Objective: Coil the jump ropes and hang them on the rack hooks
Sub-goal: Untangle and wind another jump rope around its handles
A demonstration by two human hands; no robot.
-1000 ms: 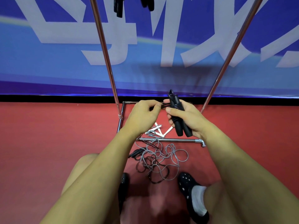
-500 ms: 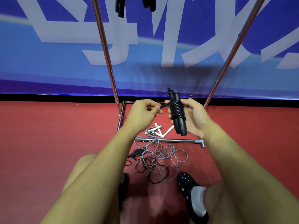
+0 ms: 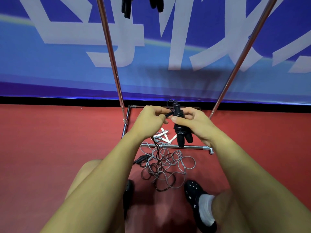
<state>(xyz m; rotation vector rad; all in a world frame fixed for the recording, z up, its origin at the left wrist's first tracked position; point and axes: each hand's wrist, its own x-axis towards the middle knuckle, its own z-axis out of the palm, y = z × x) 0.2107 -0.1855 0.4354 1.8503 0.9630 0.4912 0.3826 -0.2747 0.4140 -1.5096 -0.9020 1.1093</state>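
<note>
Blue banner with large pale lettering fills the upper view, hanging behind everything. Below it, red floor.

Chrome rack: two slanted uprights, left one and right one, rising from a rectangular base frame on the floor; front base bar runs crosswise under the hands. Near the top edge, two dark objects hang between the uprights; cropped, cannot tell more.

Person crouched, both bare forearms reaching forward, knees either side. Black perforated clogs on the floor, right one over a white sock, left one mostly hidden by the arm.

Loose tangle of ropes on the floor between the feet and the base bar: grey cord mixed with dark cord, one black handle at its left edge. White handles lie just behind the bar, inside the base frame.

Right hand grips the black jump rope bundle: two handles side by side, pointing down, cord wound round their upper part, thumb across the front. Bundle held above the base frame, off the floor.

Left hand closed, pinching the black cord where it leaves the wraps. A small cord loop stands up above the handle tops.
</note>
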